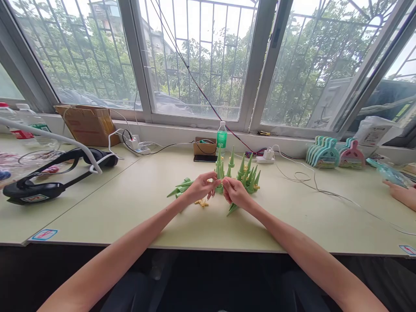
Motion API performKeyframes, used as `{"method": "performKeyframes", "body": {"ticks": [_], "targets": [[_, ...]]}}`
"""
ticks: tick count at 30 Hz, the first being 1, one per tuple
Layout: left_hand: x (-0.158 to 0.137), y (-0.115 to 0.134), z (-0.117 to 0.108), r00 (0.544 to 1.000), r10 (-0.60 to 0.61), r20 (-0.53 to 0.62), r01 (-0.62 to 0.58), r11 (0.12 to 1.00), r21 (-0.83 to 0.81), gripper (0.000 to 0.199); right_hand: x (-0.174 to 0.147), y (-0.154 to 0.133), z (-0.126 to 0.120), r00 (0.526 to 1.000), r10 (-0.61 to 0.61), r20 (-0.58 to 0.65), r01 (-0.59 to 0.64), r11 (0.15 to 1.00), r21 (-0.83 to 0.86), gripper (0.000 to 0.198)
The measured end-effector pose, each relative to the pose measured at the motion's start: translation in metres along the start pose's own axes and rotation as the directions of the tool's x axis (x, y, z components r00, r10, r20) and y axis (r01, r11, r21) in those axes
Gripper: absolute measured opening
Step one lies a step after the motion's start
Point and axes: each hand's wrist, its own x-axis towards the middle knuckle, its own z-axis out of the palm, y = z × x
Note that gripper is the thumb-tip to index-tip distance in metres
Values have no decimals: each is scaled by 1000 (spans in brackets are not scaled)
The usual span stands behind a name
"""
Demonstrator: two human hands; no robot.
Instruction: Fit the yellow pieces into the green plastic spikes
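Note:
My left hand and my right hand meet fingertip to fingertip above the table, both pinched closed. Whatever is between their fingers is too small and covered to make out. Just behind them stand several light green plastic cones with ringed bases, some bearing small yellow pieces. One slim green cone shows in the gap between my hands, and I cannot tell whether either touches it. Beneath my right hand a green cone lies tilted. More green cones lie left of my left hand, and loose yellow pieces rest below it.
A green-labelled bottle stands behind the cones, beside a phone and a brown box. Black goggles lie left. Hangers and a cable are right, where another person's hand touches a plastic packet.

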Motion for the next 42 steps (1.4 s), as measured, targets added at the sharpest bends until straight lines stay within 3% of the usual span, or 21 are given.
{"method": "performKeyframes", "body": {"ticks": [5,8,14,19,27,35,39,42], "targets": [[-1,-2,3,1000,18,-16,-16,996,85,37,2,3,-1,999,49,-11,-49,999,21,50],[-2,-6,4,993,113,-17,-107,974,201,36,2,5,-1,997,80,-12,-79,996,34,54],[-3,-11,0,922,378,82,-372,809,456,25,3,3,-2,993,117,9,-117,991,63,54],[-4,-9,-1,893,432,129,-436,754,491,22,2,0,-2,990,137,29,-138,988,67,50],[-5,-5,5,943,332,-22,-294,862,413,21,3,6,0,992,123,18,-124,986,108,53],[-2,-5,12,983,135,-124,-117,983,141,33,1,3,1,996,86,-27,-84,995,51,56],[-1,-6,8,1000,-23,-17,22,996,-86,40,-1,-3,3,996,60,-62,-60,998,2,57],[0,-8,4,987,-118,108,144,951,-275,41,-2,-4,5,996,31,-86,-33,999,-23,55]]}}
